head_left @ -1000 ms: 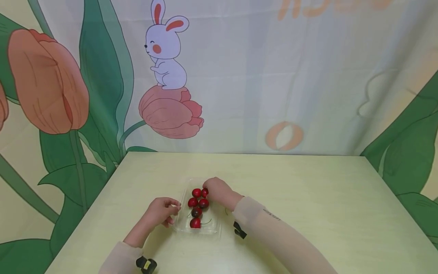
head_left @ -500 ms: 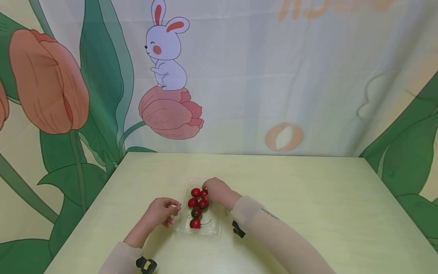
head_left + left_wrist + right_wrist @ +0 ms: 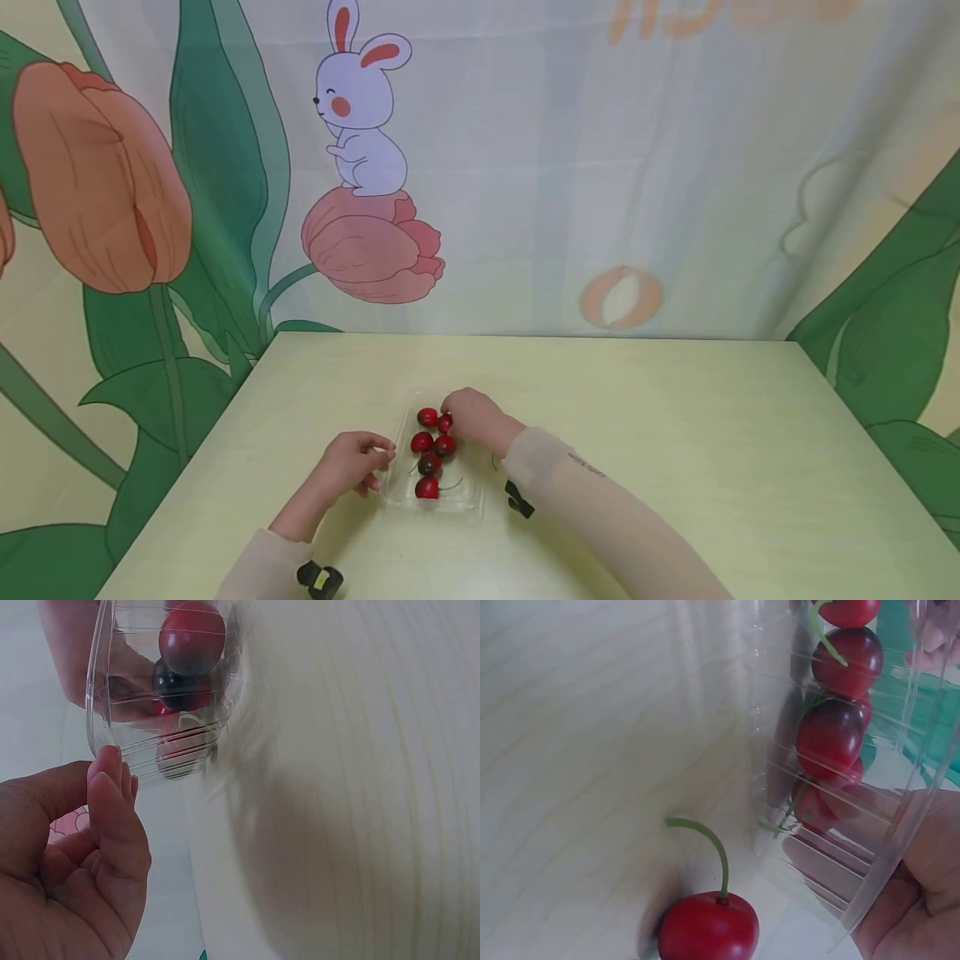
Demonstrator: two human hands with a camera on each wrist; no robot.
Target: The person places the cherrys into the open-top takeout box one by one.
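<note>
A clear plastic tray (image 3: pixel 467 502) holds several dark red cherries (image 3: pixel 427 487), some with green stems. My left hand (image 3: pixel 348 462) is at the tray's left side; in the left wrist view its thumb and index finger (image 3: pixel 112 787) pinch the rim. My right hand (image 3: pixel 480 418) reaches over the far right corner into the tray, its fingers at a cherry (image 3: pixel 446 423) partly hidden beneath them. Through the clear wall in the right wrist view, my right fingers (image 3: pixel 832 874) show close against the end cherry (image 3: pixel 814 808).
Outside the tray a single cherry (image 3: pixel 709 928) with a curved stem lies on the pale table (image 3: pixel 675 450); my right forearm hides most of it from the head view. A printed curtain (image 3: pixel 510 167) hangs behind the table's far edge.
The cherry at the tray's far left has shifted slightly away, toward the far end. My right hand has moved very little, and my left hand stays at the rim.
</note>
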